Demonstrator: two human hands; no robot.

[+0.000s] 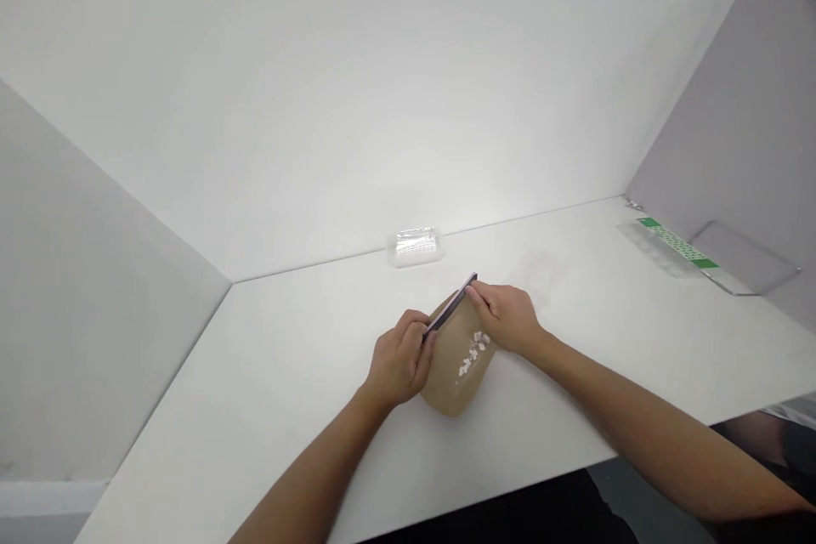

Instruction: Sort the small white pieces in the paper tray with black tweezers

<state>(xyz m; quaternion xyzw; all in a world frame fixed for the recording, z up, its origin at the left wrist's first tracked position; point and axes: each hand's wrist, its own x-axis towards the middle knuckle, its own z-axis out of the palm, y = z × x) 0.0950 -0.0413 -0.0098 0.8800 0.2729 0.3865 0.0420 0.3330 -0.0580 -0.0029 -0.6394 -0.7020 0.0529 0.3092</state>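
Both hands hold a thin dark strip (pixel 451 306) with a pale edge, slanting up to the right. My left hand (pixel 401 357) is closed on its lower left end. At the upper right end my right hand (pixel 507 314) has its thumb and fingers closed on the strip. Directly below the strip is a tan, rounded, pouch-like thing (pixel 446 382) with a white flower pattern (pixel 473 354). Whether the strip is joined to it I cannot tell. Parts of its sides are hidden behind my hands.
A clear plastic-wrapped packet (pixel 416 246) stands against the back wall. To the right lie a green and white patterned strip in clear wrapping (pixel 679 242) and a bent metal wire frame (pixel 743 259). Side panels border the white table (pixel 268 382), whose front edge is near me.
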